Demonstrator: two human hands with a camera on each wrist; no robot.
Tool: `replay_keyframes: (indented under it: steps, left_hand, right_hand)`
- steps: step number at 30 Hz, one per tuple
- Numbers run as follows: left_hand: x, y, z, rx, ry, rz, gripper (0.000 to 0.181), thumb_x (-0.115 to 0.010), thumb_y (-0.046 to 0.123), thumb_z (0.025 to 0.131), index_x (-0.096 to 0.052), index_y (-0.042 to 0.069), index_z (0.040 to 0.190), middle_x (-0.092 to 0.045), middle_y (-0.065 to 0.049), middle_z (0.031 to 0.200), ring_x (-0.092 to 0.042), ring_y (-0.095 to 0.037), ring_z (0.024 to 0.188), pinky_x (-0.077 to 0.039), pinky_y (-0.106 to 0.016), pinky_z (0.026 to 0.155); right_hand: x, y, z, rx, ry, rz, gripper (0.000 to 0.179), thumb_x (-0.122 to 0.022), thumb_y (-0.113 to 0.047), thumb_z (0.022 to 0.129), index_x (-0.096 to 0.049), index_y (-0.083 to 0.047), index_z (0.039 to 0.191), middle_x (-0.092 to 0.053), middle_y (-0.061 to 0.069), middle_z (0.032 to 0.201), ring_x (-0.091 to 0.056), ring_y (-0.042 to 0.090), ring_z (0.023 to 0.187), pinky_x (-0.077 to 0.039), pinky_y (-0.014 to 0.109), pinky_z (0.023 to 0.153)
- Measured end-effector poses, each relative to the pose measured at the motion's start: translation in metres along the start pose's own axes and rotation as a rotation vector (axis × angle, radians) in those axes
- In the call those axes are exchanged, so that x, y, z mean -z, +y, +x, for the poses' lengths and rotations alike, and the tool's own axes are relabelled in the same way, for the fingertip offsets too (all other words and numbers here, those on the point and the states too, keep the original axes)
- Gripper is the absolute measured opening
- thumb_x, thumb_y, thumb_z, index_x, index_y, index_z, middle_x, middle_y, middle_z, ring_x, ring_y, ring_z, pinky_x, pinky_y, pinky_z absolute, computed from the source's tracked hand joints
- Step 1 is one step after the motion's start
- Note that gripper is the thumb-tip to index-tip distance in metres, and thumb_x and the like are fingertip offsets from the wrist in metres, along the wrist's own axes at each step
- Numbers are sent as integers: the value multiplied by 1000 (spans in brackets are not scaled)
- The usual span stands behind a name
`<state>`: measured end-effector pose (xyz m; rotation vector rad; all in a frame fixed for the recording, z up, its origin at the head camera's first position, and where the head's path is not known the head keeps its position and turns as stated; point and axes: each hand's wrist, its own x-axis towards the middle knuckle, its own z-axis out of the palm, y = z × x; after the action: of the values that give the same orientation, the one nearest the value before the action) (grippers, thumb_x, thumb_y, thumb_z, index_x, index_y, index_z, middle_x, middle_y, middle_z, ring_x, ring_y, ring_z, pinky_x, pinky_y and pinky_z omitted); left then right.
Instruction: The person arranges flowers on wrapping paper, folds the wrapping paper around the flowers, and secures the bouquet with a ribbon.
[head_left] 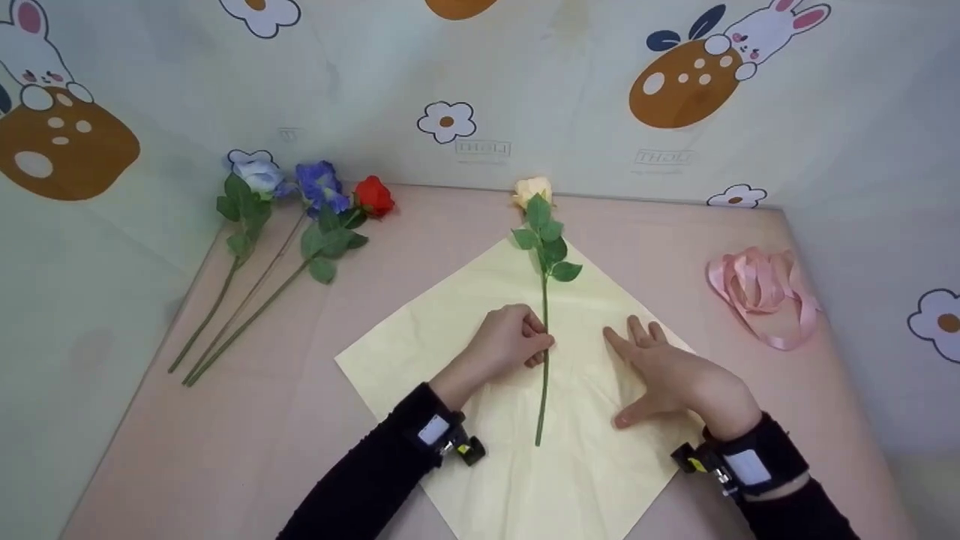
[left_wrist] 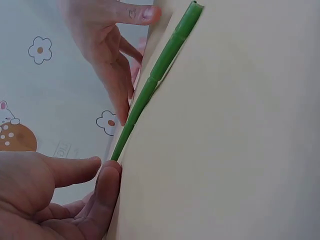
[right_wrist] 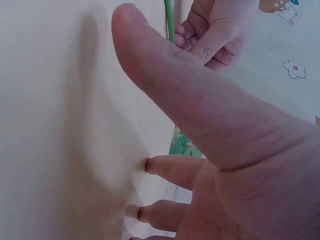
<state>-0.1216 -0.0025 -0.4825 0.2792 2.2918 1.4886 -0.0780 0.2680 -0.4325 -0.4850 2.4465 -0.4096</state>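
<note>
A cream rose [head_left: 532, 192] with green leaves lies lengthwise on a pale yellow sheet of wrapping paper [head_left: 427, 322], its bloom beyond the sheet's far corner. My left hand [head_left: 506, 341] holds the rose about mid-stem, fingers curled and thumb at the stem [left_wrist: 155, 77]. To the right of the stem, my right hand [head_left: 667, 375] is spread with its fingertips on the paper; in the right wrist view its thumb [right_wrist: 150, 55] stands away from the other fingers. The leaves show only partly there, behind the right hand.
On the left of the pink table [head_left: 247, 450] lie a light blue flower [head_left: 259, 178], a purple-blue flower [head_left: 322, 187] and a red rose [head_left: 373, 196], stems towards me. A coiled pink ribbon [head_left: 761, 289] lies at the right. A patterned sheet [head_left: 562, 90] rises behind the table.
</note>
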Motion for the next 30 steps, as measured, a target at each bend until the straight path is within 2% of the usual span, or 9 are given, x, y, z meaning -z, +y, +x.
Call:
replay_keyframes:
  steps: [4,8,11,15,18,21,23,26,30]
  left_hand:
    - [10,-1,-3,-44,29,98,14,-75,14,102,-69,2,106,-74,-2,79,-71,-13,64,-55,-24,59]
    - [43,-4,-5,-83,111,247,17,-75,18,101,-72,2,108,-74,-6,89,-70,-18,77,-58,-33,73]
    - [82,-8,-8,-59,170,356,21,-75,22,102,-73,3,110,-75,-12,100,-70,-27,91,-59,-43,86]
    - [145,-19,-21,31,199,448,26,-73,27,105,-73,2,113,-75,-16,110,-70,-34,101,-59,-49,91]
    - [191,-33,-36,99,233,505,27,-70,25,106,-72,0,113,-74,-20,112,-69,-36,101,-59,-52,90]
    - [225,-49,-53,146,309,578,26,-68,20,106,-70,-4,113,-72,-24,109,-66,-38,96,-59,-52,85]
    - [241,-61,-63,144,367,634,24,-66,16,106,-70,-7,107,-69,-26,104,-64,-39,92,-56,-53,79]
    - [254,-75,-75,103,435,727,22,-64,9,102,-67,-13,100,-64,-32,97,-64,-48,88,-54,-59,73]
    - [261,-85,-83,106,451,823,23,-64,2,95,-63,-21,99,-61,-38,95,-66,-58,88,-54,-65,71]
  right_hand:
    - [-8,2,-2,-4,28,18,135,-100,-43,75,-17,-3,174,6,41,173,5,67,156,-21,82,119]
    - [-12,2,-2,-1,49,22,135,-100,-42,75,-17,-3,174,6,40,173,5,67,156,-18,86,117]
    - [-14,2,-2,12,62,10,135,-100,-40,74,-18,-2,173,6,42,172,4,69,155,-19,87,115]
    - [-15,2,-3,27,74,-1,135,-101,-40,74,-18,0,173,5,44,171,3,70,155,-22,86,115]
    - [-16,3,-3,32,82,9,135,-100,-40,74,-18,1,172,4,44,171,3,70,155,-21,87,115]
    - [-16,4,-4,36,93,16,135,-101,-39,73,-19,1,172,4,44,171,3,70,155,-21,87,114]
    - [-16,4,-4,37,99,14,135,-101,-39,73,-19,1,172,3,44,171,3,70,155,-21,86,115]
    - [-16,4,-4,35,103,15,134,-101,-39,73,-20,1,172,3,43,172,2,70,155,-22,86,115]
    - [-16,3,-5,25,102,23,135,-101,-39,72,-20,-1,173,3,42,172,2,70,155,-22,86,115]
